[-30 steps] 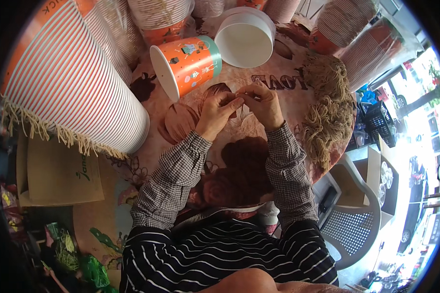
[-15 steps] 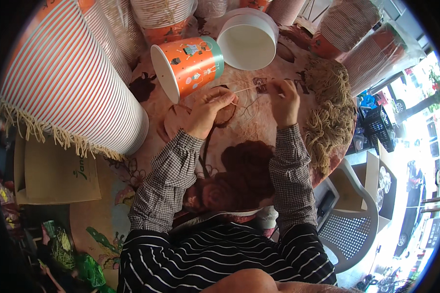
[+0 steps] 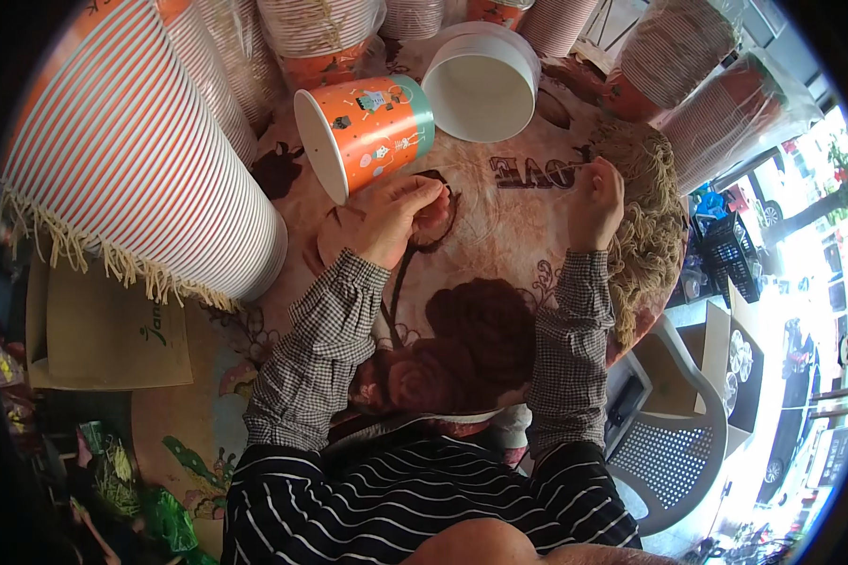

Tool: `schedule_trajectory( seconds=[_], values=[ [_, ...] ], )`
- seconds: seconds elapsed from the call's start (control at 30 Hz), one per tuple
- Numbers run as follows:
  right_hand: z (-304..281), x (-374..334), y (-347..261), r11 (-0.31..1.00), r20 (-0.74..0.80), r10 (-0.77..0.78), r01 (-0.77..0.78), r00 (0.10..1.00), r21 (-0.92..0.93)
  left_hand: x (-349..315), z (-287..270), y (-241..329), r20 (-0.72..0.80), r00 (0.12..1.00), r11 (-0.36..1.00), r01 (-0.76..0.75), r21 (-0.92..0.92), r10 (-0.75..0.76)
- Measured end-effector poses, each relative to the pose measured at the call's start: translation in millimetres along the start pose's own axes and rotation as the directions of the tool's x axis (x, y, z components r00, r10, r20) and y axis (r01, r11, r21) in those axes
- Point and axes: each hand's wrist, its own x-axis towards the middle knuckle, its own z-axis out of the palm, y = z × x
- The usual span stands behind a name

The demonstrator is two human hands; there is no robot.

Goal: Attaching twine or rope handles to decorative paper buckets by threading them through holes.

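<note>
My left hand [image 3: 396, 218] is closed in a pinch over the table, just in front of an orange and green paper bucket [image 3: 363, 132] lying on its side. Whatever its fingertips hold is too small or hidden to make out. To the right, my right hand [image 3: 595, 205] is closed too, beside a pile of tan strings [image 3: 645, 212] along the table's right side. No string shows clearly between the hands. Behind the orange bucket, a white paper tub [image 3: 485, 94] turns its open mouth toward me.
A long stack of nested paper buckets [image 3: 160, 169] fills the left side, tan strings hanging along it. More wrapped stacks [image 3: 674, 56] line the back. A flowered cloth [image 3: 499, 254] covers the table. A cardboard box [image 3: 113, 339] is at lower left, a grey chair [image 3: 674, 452] at right.
My right hand has moved right, away from the left hand, to beside the string pile. The thin string that stretched between my hands no longer shows. My left hand has hardly moved.
</note>
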Motion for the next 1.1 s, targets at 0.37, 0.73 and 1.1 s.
schedule_trajectory(
  seconds=[0.37, 0.73, 1.1],
  values=[
    [20, -36, -88, 0.568, 0.797, -0.128, -0.615, 0.590, 0.546, 6, -1, -16, 0.058, 0.996, 0.928, -0.077, 0.364, 0.060],
    [22, -38, -80, 0.833, 0.766, -0.064, -0.389, 0.640, 0.394, 9, -8, -17, -0.042, 0.992, 0.842, -0.080, 0.534, 0.121],
    [30, -45, -88, 0.836, 0.789, -0.049, -0.407, 0.612, 0.368, 14, -10, -26, 0.147, 0.881, 0.551, -0.403, 0.731, 0.449]
  ],
)
